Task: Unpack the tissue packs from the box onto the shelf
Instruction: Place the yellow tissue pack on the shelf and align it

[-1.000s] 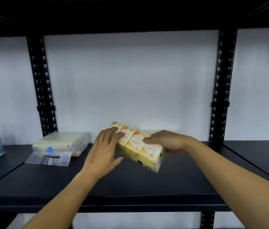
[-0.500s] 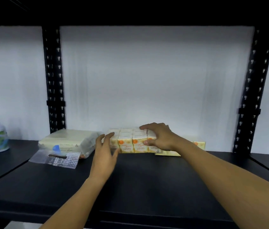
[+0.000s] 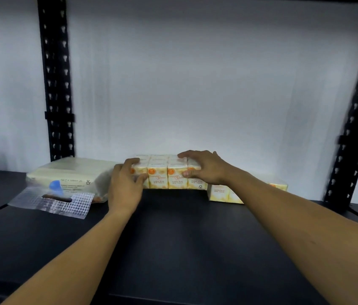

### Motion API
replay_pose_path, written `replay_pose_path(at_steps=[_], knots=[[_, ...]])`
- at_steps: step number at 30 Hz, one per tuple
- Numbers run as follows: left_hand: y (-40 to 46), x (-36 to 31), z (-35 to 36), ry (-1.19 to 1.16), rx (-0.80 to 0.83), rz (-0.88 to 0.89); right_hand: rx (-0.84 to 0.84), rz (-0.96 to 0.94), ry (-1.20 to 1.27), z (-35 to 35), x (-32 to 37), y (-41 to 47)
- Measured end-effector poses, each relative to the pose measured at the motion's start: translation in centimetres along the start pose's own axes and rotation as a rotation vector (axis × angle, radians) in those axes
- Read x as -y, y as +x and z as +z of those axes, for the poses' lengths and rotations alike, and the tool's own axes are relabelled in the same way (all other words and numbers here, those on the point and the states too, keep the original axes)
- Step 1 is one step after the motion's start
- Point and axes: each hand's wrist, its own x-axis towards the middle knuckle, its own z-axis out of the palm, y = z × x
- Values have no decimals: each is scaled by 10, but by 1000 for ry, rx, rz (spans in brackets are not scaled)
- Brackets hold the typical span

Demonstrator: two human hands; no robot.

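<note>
- We see the left hand (image 3: pixel 125 183) at the left end of the mini tissue multipack (image 3: pixel 167 176), fingers curled over its top corner and thumb against its front — it grips that end.
- The right hand (image 3: pixel 204 167) grips the right end of the same pack, fingers spread over the top and thumb pressed to the front face.
- The pack sits on the black shelf (image 3: pixel 173 238), far back, close to the white wall (image 3: pixel 195 84).
- Just to its right lies a second mini tissue pack (image 3: pixel 224 192), partly hidden behind the right forearm.
- To the left we find a larger soft tissue pack (image 3: pixel 70 176) with a clear plastic handle flap (image 3: pixel 50 202) in front — it lies just beside the left hand.
- Black perforated uprights (image 3: pixel 56 84) frame the bay.
</note>
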Motion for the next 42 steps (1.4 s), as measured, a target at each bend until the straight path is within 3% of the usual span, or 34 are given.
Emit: replay_pose_path(at_steps=[5, 16, 22, 28, 36, 42], knots=[[6, 4, 13, 18, 107, -32, 41, 43, -55, 11, -16, 0], [-2, 15, 28, 55, 208, 51, -47, 103, -80, 38, -33, -7], [-1, 17, 28, 92, 142, 53, -208, 210, -211, 43, -29, -31], [3, 18, 28, 106, 99, 64, -238, 278, -263, 39, -38, -48], [3, 17, 28, 119, 112, 76, -208, 294, -158, 38, -34, -47], [-8, 1, 16, 250, 132, 111, -73, 255, -200, 23, -29, -55]])
